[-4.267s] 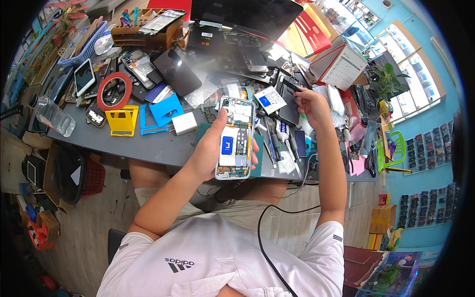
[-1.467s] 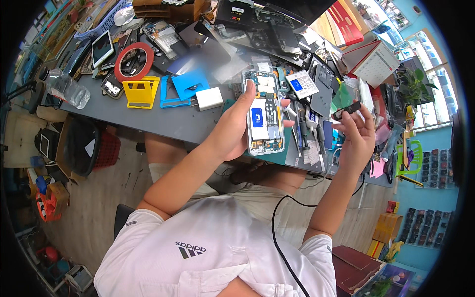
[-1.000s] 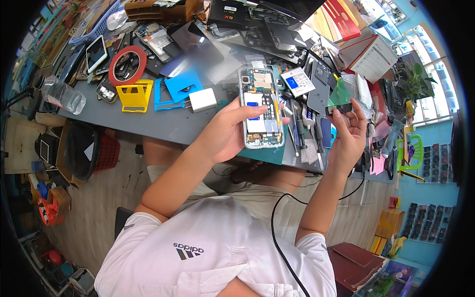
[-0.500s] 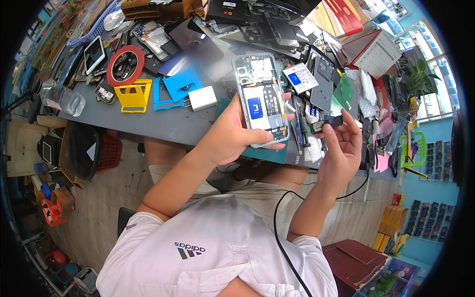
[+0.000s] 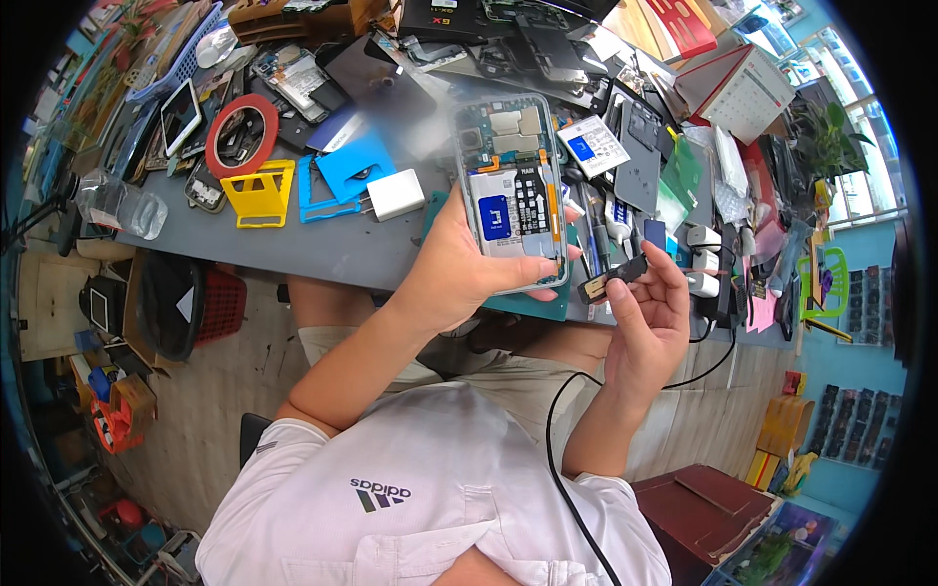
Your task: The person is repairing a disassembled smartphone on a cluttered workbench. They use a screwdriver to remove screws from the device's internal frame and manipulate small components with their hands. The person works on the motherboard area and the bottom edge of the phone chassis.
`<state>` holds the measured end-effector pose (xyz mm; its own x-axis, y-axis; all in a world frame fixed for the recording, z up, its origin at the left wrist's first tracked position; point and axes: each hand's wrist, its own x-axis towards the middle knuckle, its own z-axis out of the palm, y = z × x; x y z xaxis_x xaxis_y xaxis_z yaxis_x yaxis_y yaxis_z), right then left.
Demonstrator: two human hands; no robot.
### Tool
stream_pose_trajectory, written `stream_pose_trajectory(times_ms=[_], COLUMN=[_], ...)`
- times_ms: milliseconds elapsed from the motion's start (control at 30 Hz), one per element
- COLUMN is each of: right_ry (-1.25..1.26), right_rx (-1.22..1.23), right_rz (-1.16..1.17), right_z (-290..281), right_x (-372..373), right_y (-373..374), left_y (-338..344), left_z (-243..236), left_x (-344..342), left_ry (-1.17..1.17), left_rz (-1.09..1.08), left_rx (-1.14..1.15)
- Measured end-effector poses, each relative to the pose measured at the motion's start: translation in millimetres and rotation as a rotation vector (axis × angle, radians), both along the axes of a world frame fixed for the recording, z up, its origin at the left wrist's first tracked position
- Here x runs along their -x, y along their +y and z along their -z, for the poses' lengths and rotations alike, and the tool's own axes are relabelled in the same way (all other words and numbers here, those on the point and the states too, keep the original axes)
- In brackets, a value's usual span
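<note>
My left hand is closed around a phone with its back off, held upright above the table's near edge with the thumb across its lower end. Its battery, flex cables and circuit board lie exposed inside a clear-edged frame. To the right of the phone's lower end, my right hand pinches a small flat black phone part between thumb and fingers. A pale metallic patch shows on that part; its exact kind is unclear. Part of a green work mat shows below the phone.
A loose battery, a dark phone shell and slim tools lie to the right. On the left are a white charger, blue and yellow phone stands and a red tape roll. A black cable crosses my front.
My right hand has brought the black part left and lower, nearer the phone, and its pale patch shows more plainly. The phone has tilted slightly in my left hand.
</note>
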<state>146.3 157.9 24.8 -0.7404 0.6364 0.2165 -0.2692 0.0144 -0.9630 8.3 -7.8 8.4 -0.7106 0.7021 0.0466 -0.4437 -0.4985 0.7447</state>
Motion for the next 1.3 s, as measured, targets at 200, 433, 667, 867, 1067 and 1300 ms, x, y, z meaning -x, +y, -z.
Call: stream_pose_trajectory(times_ms=[200, 433, 667, 867, 1067, 1300], right_ry=[0.012, 0.018, 0.038, 0.017, -0.031, -0.096], right_rx=[0.023, 0.007, 0.027, 0.062, 0.077, -0.01], right_rz=[0.011, -0.024, -0.061, -0.038, -0.008, 0.002], right_z=[3, 6, 8, 4, 4, 5], right_x=[-2, -6, -6, -3, 2, 1], right_y=[-3, -3, -5, -11, -25, -37], left_y=[1, 0, 0, 1, 1, 3], left_z=[4, 6, 6, 6, 5, 11], left_x=[-1, 0, 2, -1, -2, 1], left_ry=[0.024, 0.007, 0.006, 0.054, 0.063, 0.034], left_rz=[-0.051, -0.069, -0.046, -0.043, -0.05, -0.085], left_rx=[-0.004, -0.02, -0.031, -0.002, -0.002, -0.112])
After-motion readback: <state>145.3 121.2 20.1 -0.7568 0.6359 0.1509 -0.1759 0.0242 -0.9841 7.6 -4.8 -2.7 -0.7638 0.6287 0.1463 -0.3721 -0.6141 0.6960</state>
